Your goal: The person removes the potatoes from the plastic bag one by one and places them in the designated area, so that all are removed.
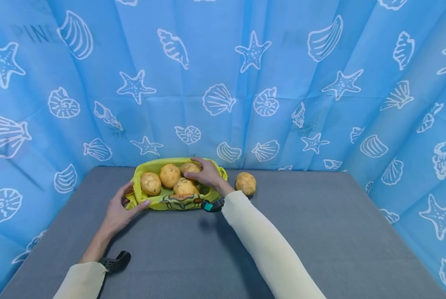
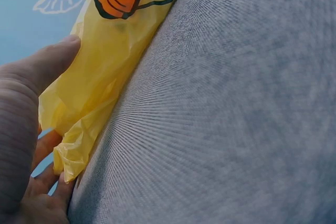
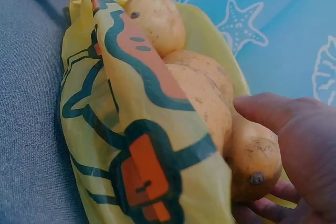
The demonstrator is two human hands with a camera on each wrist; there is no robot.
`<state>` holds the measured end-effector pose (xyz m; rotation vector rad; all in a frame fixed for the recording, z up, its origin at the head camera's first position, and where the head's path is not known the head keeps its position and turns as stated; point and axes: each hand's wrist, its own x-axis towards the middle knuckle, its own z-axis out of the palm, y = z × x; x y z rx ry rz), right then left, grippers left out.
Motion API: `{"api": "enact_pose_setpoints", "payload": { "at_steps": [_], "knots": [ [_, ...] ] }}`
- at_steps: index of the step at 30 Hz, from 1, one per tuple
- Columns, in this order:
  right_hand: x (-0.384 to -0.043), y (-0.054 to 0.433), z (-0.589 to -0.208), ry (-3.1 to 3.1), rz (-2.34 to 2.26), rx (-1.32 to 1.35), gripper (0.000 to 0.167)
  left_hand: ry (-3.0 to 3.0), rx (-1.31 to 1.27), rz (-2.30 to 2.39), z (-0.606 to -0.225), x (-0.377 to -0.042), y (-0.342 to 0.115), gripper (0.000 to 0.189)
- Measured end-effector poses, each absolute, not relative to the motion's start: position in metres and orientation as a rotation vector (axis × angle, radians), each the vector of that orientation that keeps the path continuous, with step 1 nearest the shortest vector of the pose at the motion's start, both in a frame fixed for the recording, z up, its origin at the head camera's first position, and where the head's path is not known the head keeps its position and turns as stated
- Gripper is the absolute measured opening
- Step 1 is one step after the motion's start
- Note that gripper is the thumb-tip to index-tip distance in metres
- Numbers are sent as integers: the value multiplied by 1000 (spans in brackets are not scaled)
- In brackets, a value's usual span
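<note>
The loose potato [image 1: 246, 184] lies on the grey table [image 1: 290, 241], outside the yellow bag [image 1: 182, 202] and just beyond its right end, so the right hand [image 1: 208, 173] is much the nearer of the two. The bag's long axis runs left to right, roughly in line with that potato, and its open mouth faces up. The right hand reaches into the mouth from the right, thumb and fingers parted to a potato's width and curved about the gripped potato [image 3: 254, 166], which is at the far side of the bag, to the left of the palm. The loose potato is to the right of this hand, behind the wrist and touched by neither hand. At the bag's left end, the left hand [image 1: 119, 212] spreads wide around the plastic, thumb against the near wall, fingers behind.
</note>
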<state>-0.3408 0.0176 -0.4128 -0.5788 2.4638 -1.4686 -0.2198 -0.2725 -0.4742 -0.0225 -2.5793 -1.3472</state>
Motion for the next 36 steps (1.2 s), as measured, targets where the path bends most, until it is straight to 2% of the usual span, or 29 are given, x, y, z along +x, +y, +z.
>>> {"api": "enact_pose_setpoints", "payload": {
  "at_steps": [14,23,36],
  "knots": [
    [-338,20,-423,2421,-1523,-505,67,-2585,-28,-1374,-476,-220,-270,94],
    [-333,29,-411,2412,-1587,-546,70,-2580,-40,-1370,-476,-219,-271,94],
    [-316,91,-390,2409,-1728,-617,68,-2600,-26,-1366,-472,-220,-272,96]
  ]
}}
